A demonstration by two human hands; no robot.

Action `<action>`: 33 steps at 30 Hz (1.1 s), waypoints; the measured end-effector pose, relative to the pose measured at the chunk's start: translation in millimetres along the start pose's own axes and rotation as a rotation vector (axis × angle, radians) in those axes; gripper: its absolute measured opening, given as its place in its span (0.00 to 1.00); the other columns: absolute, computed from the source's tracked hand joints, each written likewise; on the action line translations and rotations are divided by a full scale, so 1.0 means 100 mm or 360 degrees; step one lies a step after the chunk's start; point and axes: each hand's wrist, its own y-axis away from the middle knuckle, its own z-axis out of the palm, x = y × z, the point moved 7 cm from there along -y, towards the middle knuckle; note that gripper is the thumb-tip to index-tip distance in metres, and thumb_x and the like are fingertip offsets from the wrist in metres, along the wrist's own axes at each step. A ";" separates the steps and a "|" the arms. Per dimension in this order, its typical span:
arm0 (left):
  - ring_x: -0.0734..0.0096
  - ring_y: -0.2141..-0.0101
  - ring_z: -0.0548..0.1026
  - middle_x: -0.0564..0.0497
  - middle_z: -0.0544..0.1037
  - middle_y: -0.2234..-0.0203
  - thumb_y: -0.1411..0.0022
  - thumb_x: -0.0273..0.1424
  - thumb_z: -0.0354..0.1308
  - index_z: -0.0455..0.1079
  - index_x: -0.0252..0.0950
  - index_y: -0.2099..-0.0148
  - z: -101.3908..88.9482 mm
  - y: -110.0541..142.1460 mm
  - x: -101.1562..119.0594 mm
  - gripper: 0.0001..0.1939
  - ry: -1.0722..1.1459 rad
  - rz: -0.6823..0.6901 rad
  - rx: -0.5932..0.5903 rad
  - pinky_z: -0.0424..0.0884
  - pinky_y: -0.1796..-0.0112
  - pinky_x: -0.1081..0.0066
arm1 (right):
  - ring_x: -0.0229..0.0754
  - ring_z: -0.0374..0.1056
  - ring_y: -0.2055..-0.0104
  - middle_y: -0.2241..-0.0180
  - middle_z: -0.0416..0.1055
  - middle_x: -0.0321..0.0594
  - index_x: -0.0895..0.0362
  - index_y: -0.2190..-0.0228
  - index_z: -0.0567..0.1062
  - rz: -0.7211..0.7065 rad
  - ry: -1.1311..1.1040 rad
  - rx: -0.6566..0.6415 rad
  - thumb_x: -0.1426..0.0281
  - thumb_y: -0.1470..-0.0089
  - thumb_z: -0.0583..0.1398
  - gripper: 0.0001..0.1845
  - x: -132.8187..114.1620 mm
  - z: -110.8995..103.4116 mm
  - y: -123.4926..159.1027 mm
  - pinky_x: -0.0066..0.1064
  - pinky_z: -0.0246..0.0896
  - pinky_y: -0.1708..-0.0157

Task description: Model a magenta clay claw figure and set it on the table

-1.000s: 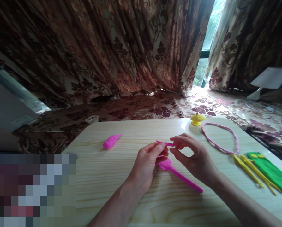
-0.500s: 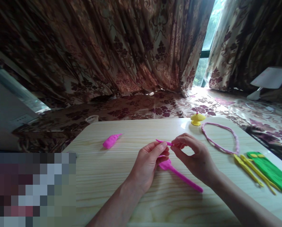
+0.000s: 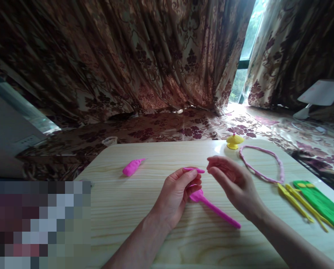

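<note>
Between the thumb and forefinger of my left hand (image 3: 178, 190) is a thin pink strip of modelling clay (image 3: 198, 170), its end pointing right. My right hand (image 3: 231, 183) hovers just right of that tip, fingers curved and apart from the thumb, with nothing seen in it. Below both hands a long pink clay piece (image 3: 218, 212) lies on the table, its wider end partly hidden behind my left hand. Farther left rests a pink clay lump (image 3: 132, 167) with a thin pointed end.
On the table's right are a yellow clay shape on a foot (image 3: 234, 141), a pale pink twisted loop (image 3: 262, 149), two yellow tools (image 3: 297, 205) and a green clay slab (image 3: 321, 205). Behind the table (image 3: 122, 231) hang patterned curtains (image 3: 155, 56); a white lamp (image 3: 321, 92) stands far right.
My right hand has let go of the strip's right end and drawn slightly right, its fingers opening. My left hand still pinches the strip in the same place.
</note>
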 end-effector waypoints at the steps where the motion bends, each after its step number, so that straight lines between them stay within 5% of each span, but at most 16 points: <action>1: 0.75 0.69 0.71 0.50 0.75 0.70 0.46 0.32 0.59 0.73 0.33 0.63 -0.01 0.00 0.03 0.08 -0.0083 0.0064 0.0042 0.68 0.63 0.72 | 0.42 0.68 0.58 0.61 0.71 0.41 0.54 0.56 0.70 0.0101 -0.0094 -0.0016 0.67 0.42 0.54 0.13 0.04 0.00 -0.01 0.36 0.64 0.57; 6: 0.72 0.69 0.74 0.50 0.78 0.69 0.47 0.32 0.59 0.73 0.35 0.64 -0.12 -0.02 0.34 0.08 -0.0709 0.0563 0.0288 0.68 0.65 0.73 | 0.43 0.65 0.53 0.58 0.70 0.41 0.55 0.61 0.75 0.0185 0.0079 -0.0212 0.66 0.41 0.51 0.13 0.09 0.08 -0.03 0.36 0.59 0.52; 12: 0.69 0.69 0.75 0.50 0.78 0.71 0.47 0.32 0.57 0.70 0.35 0.66 -0.43 -0.26 0.59 0.06 -0.1363 0.0747 0.0331 0.68 0.66 0.72 | 0.41 0.66 0.60 0.63 0.68 0.42 0.56 0.64 0.74 0.0002 0.0377 -0.0202 0.73 0.43 0.54 0.09 0.15 0.08 -0.01 0.31 0.61 0.62; 33: 0.64 0.63 0.68 0.50 0.74 0.72 0.49 0.26 0.57 0.73 0.40 0.71 -0.45 -0.26 0.40 0.05 -0.1862 0.0934 0.0184 0.64 0.59 0.66 | 0.40 0.67 0.64 0.65 0.69 0.41 0.56 0.65 0.74 -0.0042 0.0552 -0.0286 0.78 0.45 0.53 0.12 0.23 0.15 0.05 0.30 0.62 0.66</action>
